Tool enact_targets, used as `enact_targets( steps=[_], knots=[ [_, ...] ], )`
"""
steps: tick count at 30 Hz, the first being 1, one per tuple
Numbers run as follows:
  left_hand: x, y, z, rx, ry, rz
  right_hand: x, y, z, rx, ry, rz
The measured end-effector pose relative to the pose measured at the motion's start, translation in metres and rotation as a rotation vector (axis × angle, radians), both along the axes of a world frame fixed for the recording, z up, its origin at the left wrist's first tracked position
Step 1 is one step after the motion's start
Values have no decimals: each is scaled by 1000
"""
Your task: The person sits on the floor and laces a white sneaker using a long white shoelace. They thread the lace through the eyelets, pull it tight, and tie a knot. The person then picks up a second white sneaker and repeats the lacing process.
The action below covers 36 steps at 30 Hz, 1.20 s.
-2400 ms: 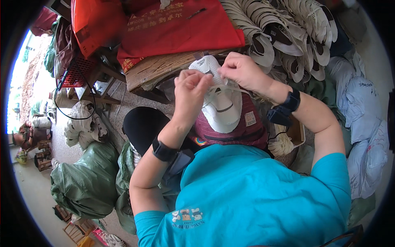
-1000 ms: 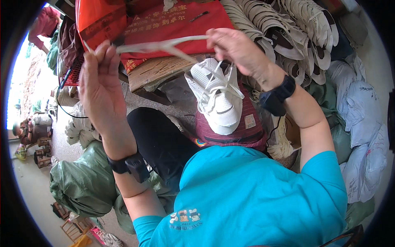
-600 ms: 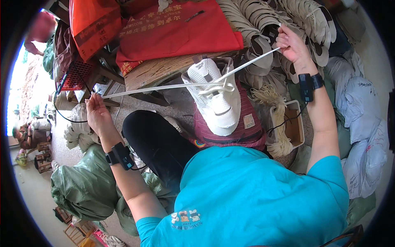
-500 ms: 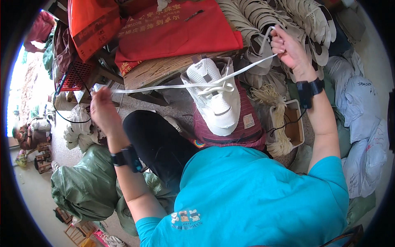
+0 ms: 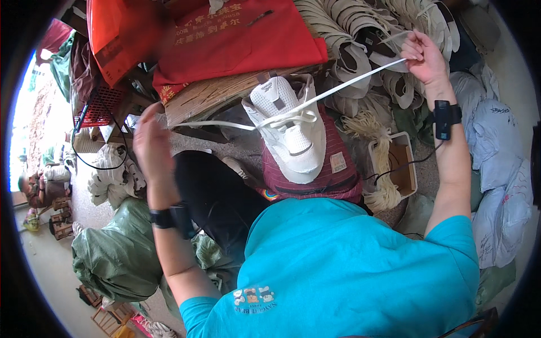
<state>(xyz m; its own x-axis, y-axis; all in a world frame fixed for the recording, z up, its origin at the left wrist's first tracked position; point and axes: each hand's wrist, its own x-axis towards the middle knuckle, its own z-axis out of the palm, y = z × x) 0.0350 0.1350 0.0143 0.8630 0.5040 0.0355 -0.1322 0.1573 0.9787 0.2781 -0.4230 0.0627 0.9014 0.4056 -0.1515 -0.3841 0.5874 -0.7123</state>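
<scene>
The right hand (image 5: 425,59), upper right of the frame, grips a taut lace (image 5: 355,82) from the white shoe (image 5: 298,145) near centre; whether the blurred left hand (image 5: 152,143), at left, holds anything cannot be told.

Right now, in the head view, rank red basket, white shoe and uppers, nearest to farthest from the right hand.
From the right hand:
1. Uppers: just to its left.
2. White shoe: farther left, lower in view.
3. Red basket: toward the left rim.
</scene>
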Motion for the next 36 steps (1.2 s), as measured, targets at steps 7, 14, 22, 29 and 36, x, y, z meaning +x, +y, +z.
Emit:
enact_targets(
  steps=[7,14,22,29,36],
  knots=[
    [-118,284,-33,-697,-6,545,4,-19,5,-108,130,-110],
    [-96,275,-58,-604,26,593,13,-50,13,-182,-38,-200],
    [-24,38,-16,71,159,231,-96,123,8,-729,-441,330],
    [-14,-16,5,-78,32,-95,-138,194,-31,-1198,-1401,295],
    [-37,29,-2,-221,-14,-15,-133,197,-30,-1190,-1278,467]
  ],
)
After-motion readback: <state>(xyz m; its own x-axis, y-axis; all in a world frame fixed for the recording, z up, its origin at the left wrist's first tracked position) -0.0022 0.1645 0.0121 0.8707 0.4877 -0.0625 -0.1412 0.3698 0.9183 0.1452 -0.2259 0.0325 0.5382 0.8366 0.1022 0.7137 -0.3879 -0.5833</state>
